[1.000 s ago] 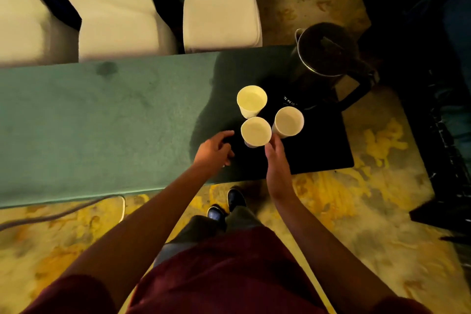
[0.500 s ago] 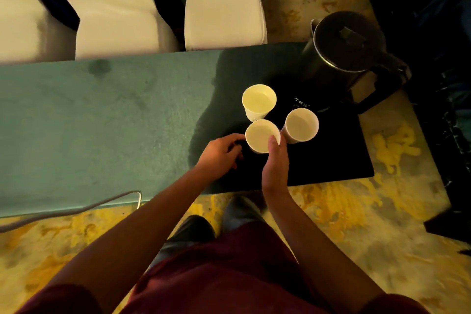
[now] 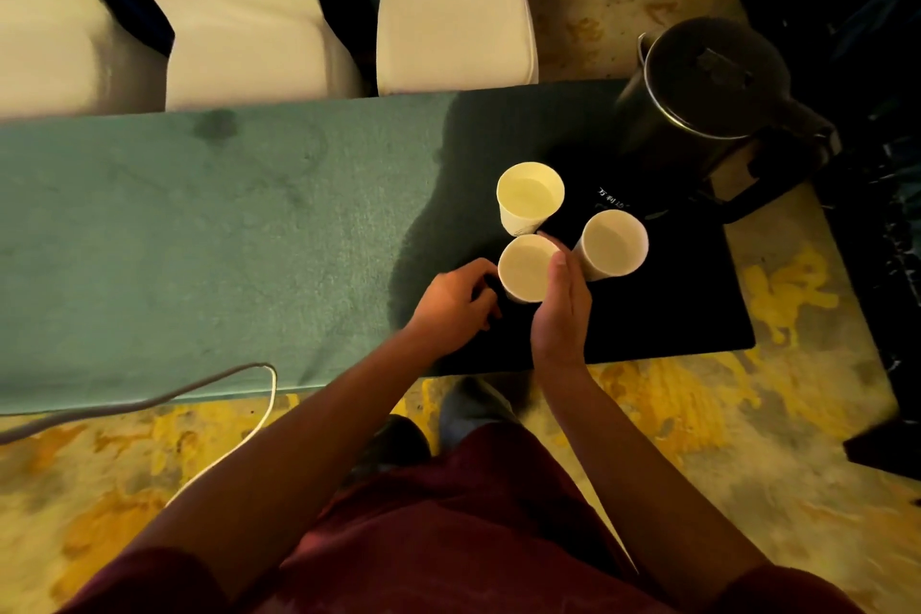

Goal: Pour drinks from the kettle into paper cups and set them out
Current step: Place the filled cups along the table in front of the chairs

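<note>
One marking legible — small pale Chinese characters printed on the black tray (image 3: 688, 314), between the far paper cup (image 3: 530, 197) and the kettle (image 3: 707, 90). They read roughly 万利达; last character uncertain. A faint mark low on the far paper cup's wall — too small to read.

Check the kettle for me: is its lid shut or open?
Shut. The kettle stands upright at the table's far right end, and its dark lid sits flat inside the metal rim, covering the opening.
</note>
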`<state>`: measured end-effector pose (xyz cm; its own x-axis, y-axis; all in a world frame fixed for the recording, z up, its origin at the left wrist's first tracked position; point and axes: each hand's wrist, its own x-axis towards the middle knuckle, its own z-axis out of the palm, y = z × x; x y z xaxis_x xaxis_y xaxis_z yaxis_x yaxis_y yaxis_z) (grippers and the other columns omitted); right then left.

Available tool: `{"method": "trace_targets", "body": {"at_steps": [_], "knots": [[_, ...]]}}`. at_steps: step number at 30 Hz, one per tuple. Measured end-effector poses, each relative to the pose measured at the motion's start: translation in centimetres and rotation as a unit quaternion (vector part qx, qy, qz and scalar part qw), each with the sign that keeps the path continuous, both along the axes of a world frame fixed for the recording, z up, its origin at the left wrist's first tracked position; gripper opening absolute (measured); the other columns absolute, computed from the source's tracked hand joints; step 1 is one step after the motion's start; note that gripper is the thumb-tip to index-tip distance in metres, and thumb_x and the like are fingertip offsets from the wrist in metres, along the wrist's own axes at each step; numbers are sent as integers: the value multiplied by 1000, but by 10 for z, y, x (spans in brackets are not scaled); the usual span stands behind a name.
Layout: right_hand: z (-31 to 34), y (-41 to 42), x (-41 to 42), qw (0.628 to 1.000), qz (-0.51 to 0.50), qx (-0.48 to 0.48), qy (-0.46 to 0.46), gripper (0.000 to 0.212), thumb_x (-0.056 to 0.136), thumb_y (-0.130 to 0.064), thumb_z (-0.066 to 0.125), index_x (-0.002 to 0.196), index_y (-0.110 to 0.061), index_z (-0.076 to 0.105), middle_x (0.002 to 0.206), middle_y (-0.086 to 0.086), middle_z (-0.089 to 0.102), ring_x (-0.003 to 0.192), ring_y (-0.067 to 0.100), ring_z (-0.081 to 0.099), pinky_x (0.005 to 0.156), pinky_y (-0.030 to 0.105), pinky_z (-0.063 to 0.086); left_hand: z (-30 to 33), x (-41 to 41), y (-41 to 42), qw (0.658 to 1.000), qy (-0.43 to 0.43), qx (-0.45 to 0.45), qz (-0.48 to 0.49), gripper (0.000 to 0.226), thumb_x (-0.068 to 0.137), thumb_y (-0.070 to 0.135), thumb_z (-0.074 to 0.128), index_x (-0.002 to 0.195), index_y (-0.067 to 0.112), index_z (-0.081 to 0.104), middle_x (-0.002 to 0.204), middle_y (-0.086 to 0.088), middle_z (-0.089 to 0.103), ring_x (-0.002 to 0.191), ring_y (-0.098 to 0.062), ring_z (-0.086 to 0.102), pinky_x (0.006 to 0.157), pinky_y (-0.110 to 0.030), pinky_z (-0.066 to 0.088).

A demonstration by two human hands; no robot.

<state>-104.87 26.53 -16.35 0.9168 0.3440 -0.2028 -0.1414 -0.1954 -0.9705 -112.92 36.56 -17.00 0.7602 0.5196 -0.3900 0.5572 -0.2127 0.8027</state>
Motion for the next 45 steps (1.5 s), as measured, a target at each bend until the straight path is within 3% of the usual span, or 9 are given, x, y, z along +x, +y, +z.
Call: {"method": "trace_targets", "body": {"at_steps": [9, 12, 16, 18, 21, 26, 29, 36, 45], "knots": [[24, -5, -8, 998, 33, -29, -33, 36, 109, -13, 42, 110, -46, 58, 111, -23, 62, 101, -8, 63, 82, 13, 52, 13, -4, -12, 999, 14, -15, 26, 10, 98, 22, 53, 107, 22, 56, 85, 1, 70, 69, -12, 70, 69, -35, 59], [28, -10, -8, 998, 38, -37, -40, 34, 109, -19, 42, 109, -48, 59, 112, -24, 63, 102, -3, 64, 84, 21, 54, 18, 0, -19, 999, 37, -25, 26, 19, 100, 29, 50, 116, 19, 53, 90, -3, 70, 77, -15, 71, 74, -40, 60], [39, -15, -3, 998, 43, -30, -40, 27, 106, -22, 41, 120, -26, 64, 115, -14, 64, 103, -8, 62, 81, 12, 51, 30, 6, -30, 986, 33, -103, 129, 16, 100, 21, 46, 113, 18, 55, 93, -10, 71, 82, -22, 72, 76, -45, 61], [49, -15, -1, 998, 43, -17, -36, 31, 106, -20, 40, 122, -12, 65, 115, -7, 65, 100, -13, 61, 77, 6, 48, 39, 10, -31, 947, 24, -225, 228, 19, 101, 18, 45, 116, 13, 55, 102, -17, 70, 85, -27, 72, 76, -43, 62], [71, -13, -2, 998, 61, -13, -22, 26, 108, -13, 41, 120, -17, 64, 112, -18, 63, 99, -15, 61, 77, 5, 47, 57, 17, -37, 848, -16, -409, 336, 23, 102, 24, 48, 118, 11, 59, 100, -15, 73, 80, -26, 74, 71, -38, 62], [110, -10, -3, 996, 93, 2, -6, 28, 109, -12, 41, 120, -26, 63, 116, -25, 62, 103, -16, 60, 81, 4, 45, 77, 22, -41, 759, -143, -520, 366, 38, 98, 21, 59, 134, 12, 53, 126, -16, 63, 110, -29, 66, 67, -34, 60], [130, -8, -2, 993, 115, 26, 9, 32, 109, -12, 38, 123, -20, 66, 119, -21, 65, 105, -12, 62, 82, 4, 45, 96, 26, -37, 686, -184, -579, 400, 34, 100, 29, 48, 128, 11, 55, 114, -15, 64, 102, -30, 64, 67, -36, 60], [150, 13, -4, 982, 163, 85, 39, 34, 109, -14, 38, 117, -21, 71, 123, -3, 73, 118, 12, 66, 99, 23, 50, 124, 19, -15, 673, -227, -581, 398, 28, 103, 10, 37, 103, 4, 64, 96, -10, 68, 79, -17, 72, 70, -29, 59], [141, 63, -22, 965, 235, 110, 43, 33, 106, -17, 42, 116, -5, 72, 119, 8, 74, 111, 15, 69, 92, 21, 51, 138, -10, 22, 634, -275, -552, 466, 26, 77, 26, 55, 93, 9, 66, 83, -10, 70, 79, -23, 67, 71, -32, 56]]}}
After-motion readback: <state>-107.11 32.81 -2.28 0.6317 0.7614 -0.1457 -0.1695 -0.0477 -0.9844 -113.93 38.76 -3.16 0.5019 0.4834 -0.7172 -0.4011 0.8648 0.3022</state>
